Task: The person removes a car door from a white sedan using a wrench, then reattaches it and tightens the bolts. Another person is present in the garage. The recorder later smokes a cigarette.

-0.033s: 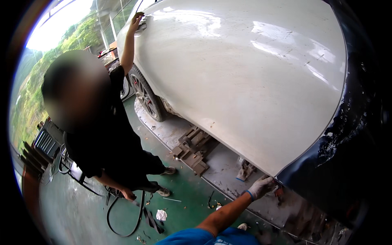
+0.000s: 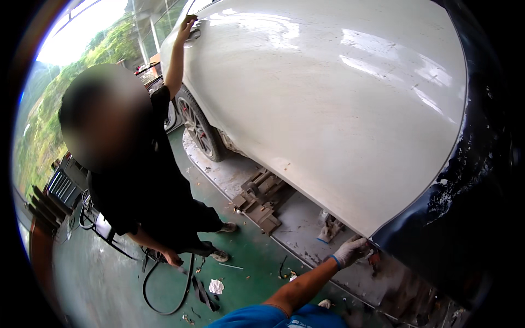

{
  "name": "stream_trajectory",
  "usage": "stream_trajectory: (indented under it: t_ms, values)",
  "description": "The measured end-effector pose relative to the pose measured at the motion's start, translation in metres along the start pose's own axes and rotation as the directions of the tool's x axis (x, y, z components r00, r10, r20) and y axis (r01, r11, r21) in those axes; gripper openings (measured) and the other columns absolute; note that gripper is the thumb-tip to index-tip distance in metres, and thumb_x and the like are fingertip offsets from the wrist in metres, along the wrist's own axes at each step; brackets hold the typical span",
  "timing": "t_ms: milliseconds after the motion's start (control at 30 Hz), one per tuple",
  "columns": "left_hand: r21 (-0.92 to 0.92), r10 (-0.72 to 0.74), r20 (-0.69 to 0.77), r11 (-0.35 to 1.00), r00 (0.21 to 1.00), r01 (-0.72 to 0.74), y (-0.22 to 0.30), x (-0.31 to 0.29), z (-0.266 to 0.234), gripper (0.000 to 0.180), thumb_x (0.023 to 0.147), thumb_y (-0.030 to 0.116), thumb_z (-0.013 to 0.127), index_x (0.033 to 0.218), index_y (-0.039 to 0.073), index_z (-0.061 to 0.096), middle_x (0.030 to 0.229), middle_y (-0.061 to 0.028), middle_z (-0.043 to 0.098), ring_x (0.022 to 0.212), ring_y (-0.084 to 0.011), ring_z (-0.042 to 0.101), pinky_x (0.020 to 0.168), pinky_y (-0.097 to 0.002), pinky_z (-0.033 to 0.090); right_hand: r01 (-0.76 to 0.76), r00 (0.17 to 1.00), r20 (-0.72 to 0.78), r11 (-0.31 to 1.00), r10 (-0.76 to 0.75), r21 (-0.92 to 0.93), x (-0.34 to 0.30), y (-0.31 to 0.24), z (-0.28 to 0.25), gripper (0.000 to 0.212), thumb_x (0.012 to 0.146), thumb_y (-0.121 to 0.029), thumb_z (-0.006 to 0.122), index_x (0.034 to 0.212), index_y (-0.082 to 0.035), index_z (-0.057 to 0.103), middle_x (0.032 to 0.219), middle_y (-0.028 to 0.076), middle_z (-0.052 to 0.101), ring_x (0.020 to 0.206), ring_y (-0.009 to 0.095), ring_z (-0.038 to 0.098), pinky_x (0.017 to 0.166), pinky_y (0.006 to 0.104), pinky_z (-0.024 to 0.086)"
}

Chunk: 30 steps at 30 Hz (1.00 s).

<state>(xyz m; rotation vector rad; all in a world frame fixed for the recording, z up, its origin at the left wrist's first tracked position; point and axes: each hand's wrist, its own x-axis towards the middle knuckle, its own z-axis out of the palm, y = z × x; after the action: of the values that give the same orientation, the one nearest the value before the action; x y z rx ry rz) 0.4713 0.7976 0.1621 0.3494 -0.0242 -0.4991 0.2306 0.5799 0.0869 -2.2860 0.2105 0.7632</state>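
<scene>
A large white car door (image 2: 328,126), glossy and marked with small dirt specks, fills the upper right. My left hand (image 2: 351,252) wears a pale work glove with a blue cuff. It is closed at the door's bottom right corner, fingers curled at the lower edge and their tips partly hidden. Right beside it, below the edge, is a small red part (image 2: 374,259). Another pale glove with a blue edge (image 2: 328,229) shows under the door; whether a hand is in it I cannot make out. My right hand is out of view.
A person in black (image 2: 147,180) stands at left, one hand raised to the door handle (image 2: 192,36). Brown metal clamps (image 2: 260,199) sit on the grey platform (image 2: 298,221). On the green floor lie a black hose (image 2: 146,290) and crumpled white paper (image 2: 216,286). A dark panel (image 2: 432,208) adjoins the door.
The whole view has shifted very slightly. My left hand keeps its place at the door's lower corner, and the other person's hand stays at the handle.
</scene>
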Motion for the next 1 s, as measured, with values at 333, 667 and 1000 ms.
stream_trajectory:
  t_ms: [333,667,1000]
  values:
    - [0.050,0.031,-0.051,0.998,0.998,-0.028,-0.005,0.005,-0.013,0.050,0.095,0.032,0.073,0.137,0.014,0.053,0.107,0.0038,0.061,0.090,-0.0109,0.059,0.082,-0.0312,0.050,0.093,0.995,0.046,0.988,-0.088,-0.125,-0.007,-0.019,-0.014,0.064,0.090,-0.051,0.065,0.138,-0.009,0.061,0.125,0.031,0.064,0.116,0.048,0.062,0.100,0.0554,0.047]
    - [0.021,0.053,0.022,0.998,0.998,-0.054,-0.009,0.004,-0.014,0.056,0.100,0.032,0.067,0.148,0.013,0.045,0.143,-0.0065,0.057,0.131,-0.0221,0.054,0.105,-0.0405,0.044,-0.004,0.996,0.084,0.996,0.012,-0.091,0.005,0.025,0.002,0.075,0.091,-0.053,0.064,0.149,-0.008,0.046,0.126,0.032,0.064,0.117,0.047,0.062,0.100,0.0548,0.048]
    - [-0.006,0.058,-0.004,0.998,0.998,-0.058,-0.016,0.009,-0.022,0.054,0.100,0.031,0.066,0.147,0.013,0.046,0.142,-0.0061,0.057,0.129,-0.0217,0.056,0.104,-0.0403,0.044,-0.087,0.995,0.034,0.991,0.091,-0.098,-0.005,0.041,0.022,0.073,0.092,-0.054,0.060,0.145,-0.004,0.050,0.121,0.032,0.065,0.114,0.051,0.062,0.098,0.0558,0.049]
